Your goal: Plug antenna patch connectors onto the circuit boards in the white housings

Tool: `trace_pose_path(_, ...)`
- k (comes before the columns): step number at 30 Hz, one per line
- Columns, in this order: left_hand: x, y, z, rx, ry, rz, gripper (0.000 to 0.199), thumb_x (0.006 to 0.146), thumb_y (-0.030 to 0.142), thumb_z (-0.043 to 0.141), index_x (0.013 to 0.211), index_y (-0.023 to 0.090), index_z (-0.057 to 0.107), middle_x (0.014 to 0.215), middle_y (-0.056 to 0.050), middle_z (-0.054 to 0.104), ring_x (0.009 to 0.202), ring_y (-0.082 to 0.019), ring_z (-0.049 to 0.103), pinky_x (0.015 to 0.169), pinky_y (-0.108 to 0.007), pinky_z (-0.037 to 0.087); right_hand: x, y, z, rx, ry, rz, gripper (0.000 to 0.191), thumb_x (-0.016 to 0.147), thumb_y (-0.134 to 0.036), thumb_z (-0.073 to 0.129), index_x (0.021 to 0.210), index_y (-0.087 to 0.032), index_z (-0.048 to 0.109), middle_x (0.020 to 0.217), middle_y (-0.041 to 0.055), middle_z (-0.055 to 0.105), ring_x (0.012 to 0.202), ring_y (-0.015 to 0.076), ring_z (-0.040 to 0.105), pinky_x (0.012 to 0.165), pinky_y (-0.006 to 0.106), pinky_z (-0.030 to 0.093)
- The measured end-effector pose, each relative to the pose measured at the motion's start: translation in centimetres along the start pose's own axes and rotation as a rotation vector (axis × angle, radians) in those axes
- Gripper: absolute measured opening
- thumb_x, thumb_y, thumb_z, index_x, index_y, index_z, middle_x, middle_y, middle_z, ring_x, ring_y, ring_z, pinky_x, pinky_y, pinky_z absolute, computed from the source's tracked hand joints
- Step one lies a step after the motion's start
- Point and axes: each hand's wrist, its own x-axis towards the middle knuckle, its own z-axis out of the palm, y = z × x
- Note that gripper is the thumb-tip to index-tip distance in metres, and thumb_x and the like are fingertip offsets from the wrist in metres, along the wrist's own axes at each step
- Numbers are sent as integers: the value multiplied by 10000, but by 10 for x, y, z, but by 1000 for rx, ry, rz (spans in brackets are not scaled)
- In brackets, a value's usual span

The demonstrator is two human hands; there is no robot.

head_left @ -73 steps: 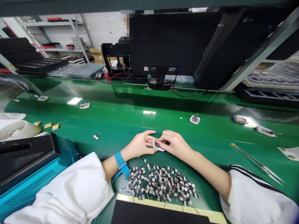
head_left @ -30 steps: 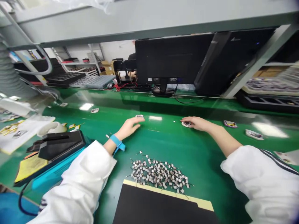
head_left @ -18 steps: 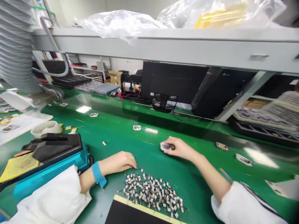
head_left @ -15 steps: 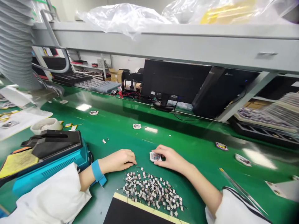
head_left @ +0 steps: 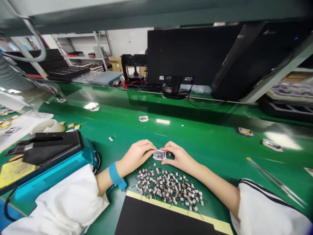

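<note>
A small white device casing with a circuit board inside (head_left: 159,155) lies face up just above the green bench top. My right hand (head_left: 179,157) grips its right side between thumb and fingers. On the opposite edge, my left hand (head_left: 141,152) has its fingertips pinched against the casing's upper left corner; a blue wrist strap (head_left: 114,174) circles that wrist. Close below both hands spreads a pile of small silver parts with short black leads (head_left: 168,187). The pile borders a black sheet with a pale yellow edge (head_left: 156,217).
Tweezers (head_left: 276,181) lie at right, beyond my forearm. Similar casings (head_left: 143,118) sit farther back, including a purple-rimmed one (head_left: 245,131). A blue soldering station (head_left: 56,169) stands at left. Behind are a monitor (head_left: 190,55) and an overhead shelf (head_left: 122,14).
My left hand has moved right from the bench to the casing and now touches it. The casing is turned more level in my right hand. The head view has tilted down.
</note>
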Motion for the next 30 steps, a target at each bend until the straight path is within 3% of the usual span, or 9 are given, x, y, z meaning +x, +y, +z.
trace_pose_path(4, 5, 0, 13, 50, -62, 58, 156, 852, 180, 453, 880, 138, 601, 872, -41, 595, 804, -140, 541, 742, -241, 451, 6, 6, 5, 64, 26, -7, 438, 614, -327, 721, 985, -135, 589, 833, 29, 491, 629, 81, 444, 611, 224, 446)
trace_pose_path(9, 6, 0, 14, 199, -158, 215, 161, 846, 143, 457, 945, 130, 583, 926, -41, 595, 839, -146, 536, 742, -245, 471, 4, 9, 2, 87, 40, -81, 400, 640, -350, 701, 951, -123, 594, 821, 30, 498, 664, 89, 468, 587, 209, 422)
trace_pose_path(14, 9, 7, 13, 298, -193, 269, 190, 828, 77, 456, 981, 70, 568, 941, -78, 584, 832, -165, 533, 721, -275, 494, 3, 6, -4, 115, -17, 5, 396, 647, -370, 694, 937, -117, 599, 840, 34, 493, 663, 95, 470, 578, 227, 420)
trace_pose_path(30, 10, 17, 17, 347, -125, 188, 116, 813, 149, 529, 881, 138, 622, 869, -35, 615, 749, -143, 566, 631, -247, 481, 2, 8, -5, 44, 29, -31, 356, 643, -390, 690, 875, -133, 606, 816, 14, 500, 665, 91, 451, 564, 219, 351)
